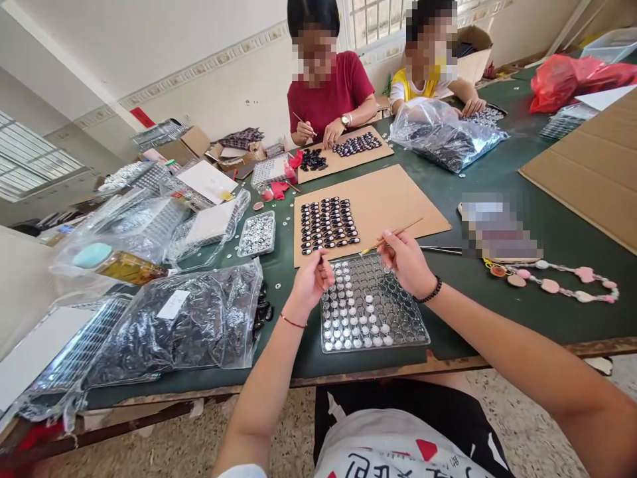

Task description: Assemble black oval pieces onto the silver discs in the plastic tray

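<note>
My right hand (407,264) pinches a thin wooden stick (411,224) whose pale yellow tip points left over the clear tray. My left hand (313,282) is closed, its fingertips pinched on a small black piece that is mostly hidden. Below both hands, the clear tray (408,335) of round cells holds white round pieces in its left and front cells. Just beyond lies a cardboard sheet (393,199). Rows of black oval pieces with white spots (328,222) cover its left part.
On the left are a bag of black pieces (199,318), a bottle of amber liquid (129,265) and a box of small discs (257,234). A phone (502,232) and a bead string (550,285) lie right. Two people (331,86) work across the table.
</note>
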Motion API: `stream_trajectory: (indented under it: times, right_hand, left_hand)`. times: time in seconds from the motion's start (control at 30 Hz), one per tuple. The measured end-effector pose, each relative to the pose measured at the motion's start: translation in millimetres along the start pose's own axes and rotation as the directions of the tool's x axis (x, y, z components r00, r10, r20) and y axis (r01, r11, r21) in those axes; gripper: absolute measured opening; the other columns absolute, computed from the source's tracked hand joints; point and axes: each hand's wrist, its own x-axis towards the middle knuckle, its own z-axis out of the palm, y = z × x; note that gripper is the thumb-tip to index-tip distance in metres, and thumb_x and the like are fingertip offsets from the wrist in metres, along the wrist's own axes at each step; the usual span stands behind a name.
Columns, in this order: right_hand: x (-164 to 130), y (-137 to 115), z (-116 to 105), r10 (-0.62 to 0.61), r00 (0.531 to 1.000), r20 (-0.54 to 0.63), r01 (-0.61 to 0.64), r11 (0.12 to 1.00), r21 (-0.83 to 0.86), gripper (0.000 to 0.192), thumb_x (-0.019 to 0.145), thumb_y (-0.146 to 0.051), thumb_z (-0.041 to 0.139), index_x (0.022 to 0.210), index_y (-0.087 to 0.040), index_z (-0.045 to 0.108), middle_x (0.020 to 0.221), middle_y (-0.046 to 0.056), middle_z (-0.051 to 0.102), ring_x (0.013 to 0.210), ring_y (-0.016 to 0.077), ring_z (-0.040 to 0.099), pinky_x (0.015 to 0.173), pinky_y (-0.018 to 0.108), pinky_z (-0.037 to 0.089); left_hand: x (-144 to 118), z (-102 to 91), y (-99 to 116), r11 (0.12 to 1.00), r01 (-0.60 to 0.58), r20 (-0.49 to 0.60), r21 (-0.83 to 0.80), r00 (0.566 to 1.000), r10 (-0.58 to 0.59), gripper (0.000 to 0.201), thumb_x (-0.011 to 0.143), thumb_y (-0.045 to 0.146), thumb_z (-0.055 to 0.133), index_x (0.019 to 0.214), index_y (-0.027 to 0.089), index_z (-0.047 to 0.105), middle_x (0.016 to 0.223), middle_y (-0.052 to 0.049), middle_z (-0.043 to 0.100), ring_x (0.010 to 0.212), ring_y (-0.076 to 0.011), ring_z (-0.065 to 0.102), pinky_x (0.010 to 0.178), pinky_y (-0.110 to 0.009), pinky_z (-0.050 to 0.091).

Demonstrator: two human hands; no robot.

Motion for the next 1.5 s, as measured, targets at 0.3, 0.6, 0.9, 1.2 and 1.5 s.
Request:
stream_trajectory:
  times: [0.3, 0.6, 0.9, 1.2, 1.5]
  right_hand:
    - [-20.4, 9.7, 0.6, -0.318, 0.905, 0.282, 0.419, 0.784, -0.458, 0.026, 0.087, -0.039, 0.038, 0.081, -0.018, 0.051, 0.061, 0.000, 0.054, 0.043, 0.0084, 0.045, 0.043, 0.022, 0.036]
    - [-26.9, 11.8, -3.4, -0.418, 0.639, 0.645, 0.769, 0.325, -0.551, 0.016, 0.087, -0.023, 0.037, 0.084, -0.018, 0.052, 0.068, 0.003, 0.058, 0.061, 0.0130, 0.054, 0.058, 0.024, 0.040]
    - [-27.7, 12.9, -0.8, -0.438, 0.623, 0.648, 0.777, 0.257, -0.574, 0.018, 0.088, -0.022, 0.035, 0.081, -0.017, 0.051, 0.068, 0.004, 0.059, 0.060, 0.0127, 0.053, 0.057, 0.024, 0.040]
    - [-28.0, 14.4, -1.2, -0.406, 0.641, 0.652, 0.764, 0.250, -0.595, 0.019, 0.088, -0.023, 0.035, 0.079, -0.018, 0.051, 0.069, 0.004, 0.060, 0.060, 0.0128, 0.054, 0.058, 0.025, 0.040]
    - [-29.8, 17.6, -0.5, -0.434, 0.613, 0.660, 0.786, 0.257, -0.562, 0.020, 0.087, -0.023, 0.035, 0.075, -0.018, 0.050, 0.063, 0.002, 0.057, 0.056, 0.0128, 0.051, 0.056, 0.025, 0.038]
  left_hand:
    - [-10.4, 10.5, -25.0, 0.710, -0.148, 0.106, 0.688, 0.989, 0.103, 0.024, 0.068, 0.037, 0.062, 0.078, 0.015, 0.064, 0.051, -0.001, 0.056, 0.045, -0.0100, 0.050, 0.044, -0.020, 0.040]
    - [-11.5, 15.1, -22.2, 0.755, -0.103, 0.095, 0.647, 0.994, 0.054, 0.033, 0.060, 0.027, 0.069, 0.090, 0.014, 0.064, 0.061, -0.003, 0.062, 0.050, -0.0116, 0.055, 0.050, -0.023, 0.046]
    - [-11.3, 13.6, -22.5, 0.748, -0.143, 0.131, 0.648, 0.989, 0.075, 0.032, 0.063, 0.028, 0.067, 0.092, 0.015, 0.065, 0.064, -0.004, 0.063, 0.052, -0.0121, 0.056, 0.051, -0.023, 0.047]
    - [-10.8, 12.9, -24.2, 0.767, -0.159, 0.148, 0.621, 0.985, 0.084, 0.033, 0.061, 0.029, 0.069, 0.091, 0.015, 0.066, 0.062, -0.004, 0.062, 0.051, -0.0117, 0.055, 0.048, -0.022, 0.044]
    - [-14.9, 17.7, -20.7, 0.685, -0.208, 0.173, 0.698, 0.978, 0.121, 0.030, 0.066, 0.035, 0.063, 0.089, 0.016, 0.067, 0.059, -0.004, 0.061, 0.051, -0.0127, 0.054, 0.046, -0.021, 0.041]
